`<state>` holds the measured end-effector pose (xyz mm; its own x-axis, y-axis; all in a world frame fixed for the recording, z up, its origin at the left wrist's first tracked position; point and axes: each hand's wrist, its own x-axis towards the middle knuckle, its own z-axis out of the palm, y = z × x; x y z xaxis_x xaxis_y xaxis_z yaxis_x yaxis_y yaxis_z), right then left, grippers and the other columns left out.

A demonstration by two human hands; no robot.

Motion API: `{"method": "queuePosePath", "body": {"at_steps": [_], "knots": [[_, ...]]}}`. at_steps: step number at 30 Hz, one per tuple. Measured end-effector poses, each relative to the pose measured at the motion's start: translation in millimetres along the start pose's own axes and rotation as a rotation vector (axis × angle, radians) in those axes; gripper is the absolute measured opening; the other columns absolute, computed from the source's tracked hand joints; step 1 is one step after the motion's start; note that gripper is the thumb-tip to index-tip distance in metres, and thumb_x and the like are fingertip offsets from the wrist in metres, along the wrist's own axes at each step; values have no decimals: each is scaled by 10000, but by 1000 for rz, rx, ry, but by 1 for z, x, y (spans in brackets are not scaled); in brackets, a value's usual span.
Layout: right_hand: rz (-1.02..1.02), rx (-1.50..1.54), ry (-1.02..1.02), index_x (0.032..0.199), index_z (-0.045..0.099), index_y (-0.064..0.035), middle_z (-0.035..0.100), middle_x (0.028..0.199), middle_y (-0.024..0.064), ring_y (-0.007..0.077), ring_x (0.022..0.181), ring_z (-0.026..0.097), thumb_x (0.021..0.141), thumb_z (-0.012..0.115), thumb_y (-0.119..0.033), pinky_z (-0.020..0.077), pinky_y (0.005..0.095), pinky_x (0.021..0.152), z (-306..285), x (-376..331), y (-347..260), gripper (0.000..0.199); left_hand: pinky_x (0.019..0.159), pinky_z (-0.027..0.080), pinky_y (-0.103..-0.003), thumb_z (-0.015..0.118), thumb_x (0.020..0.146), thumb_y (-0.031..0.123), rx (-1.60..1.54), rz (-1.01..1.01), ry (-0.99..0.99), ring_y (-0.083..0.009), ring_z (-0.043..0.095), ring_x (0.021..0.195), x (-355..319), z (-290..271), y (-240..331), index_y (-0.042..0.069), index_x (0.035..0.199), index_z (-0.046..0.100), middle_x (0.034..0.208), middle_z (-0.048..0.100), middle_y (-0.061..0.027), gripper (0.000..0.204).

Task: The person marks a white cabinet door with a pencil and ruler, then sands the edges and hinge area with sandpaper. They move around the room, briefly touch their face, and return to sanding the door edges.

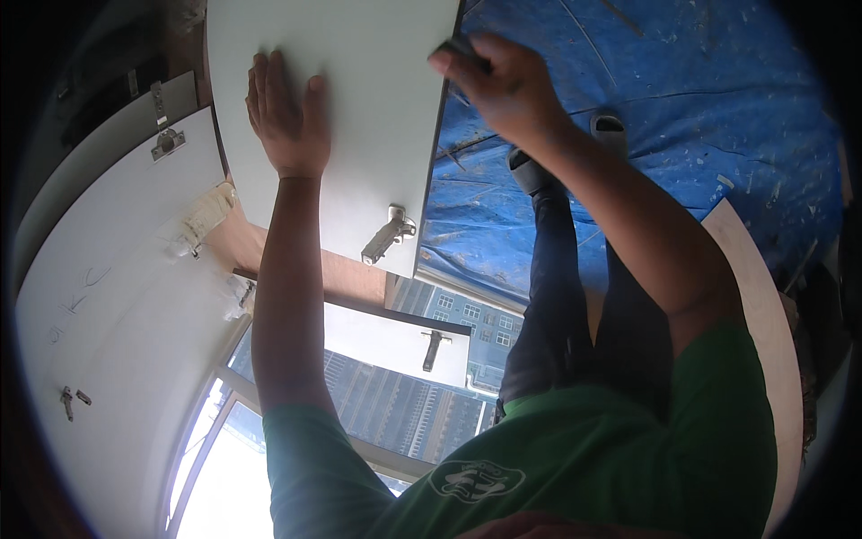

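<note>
A white cabinet door panel (368,117) with a dark edge lies before me. My left hand (289,126) rests flat on its face with the fingers stretched out. At the panel's right edge, my right hand (507,85) is closed around a small dark object (469,52), whose kind I cannot make out because the fingers cover much of it. The thumb side of that hand is close to the edge; whether the object touches it, I cannot tell. A metal cabinet hinge (389,235) is fixed near the panel's lower right corner.
Left stands a large white board (117,278) with metal fittings (168,142). Below the panel, a narrower white piece (386,346) carries another hinge (433,350). A window (233,458) lies beyond. Blue sheeting (664,126) covers the floor under my shoes (609,130); a pale board (754,296) leans right.
</note>
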<state>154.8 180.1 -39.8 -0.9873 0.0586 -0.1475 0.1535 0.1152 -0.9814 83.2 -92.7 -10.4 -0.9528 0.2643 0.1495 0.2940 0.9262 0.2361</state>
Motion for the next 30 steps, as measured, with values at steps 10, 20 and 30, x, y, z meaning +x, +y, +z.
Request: {"method": "queuePosePath", "body": {"at_steps": [10,20,30], "knots": [[578,-212,-188,824,621,-13,639,682,133,260,620,645,937,735,-359,472,392,601,-131,-161,96,381,1234,75,-629,437,1036,511,116,368,-331,-450,95,1563,8,9,125,14,1618,153,1685,147,-231,817],[703,-521,90,837,626,-18,618,717,168,314,708,643,936,695,-405,474,442,670,-334,-251,191,405,1269,82,-543,297,1071,537,156,-223,-121,-327,107,1585,232,94,217,42,1629,180,1708,145,-165,754],[897,-389,30,862,633,1,658,742,185,383,767,673,920,689,-452,494,487,712,-359,-297,190,460,1272,181,-486,444,1027,284,363,447,-204,-309,195,1568,121,52,195,67,1614,248,1699,179,-152,657]]}}
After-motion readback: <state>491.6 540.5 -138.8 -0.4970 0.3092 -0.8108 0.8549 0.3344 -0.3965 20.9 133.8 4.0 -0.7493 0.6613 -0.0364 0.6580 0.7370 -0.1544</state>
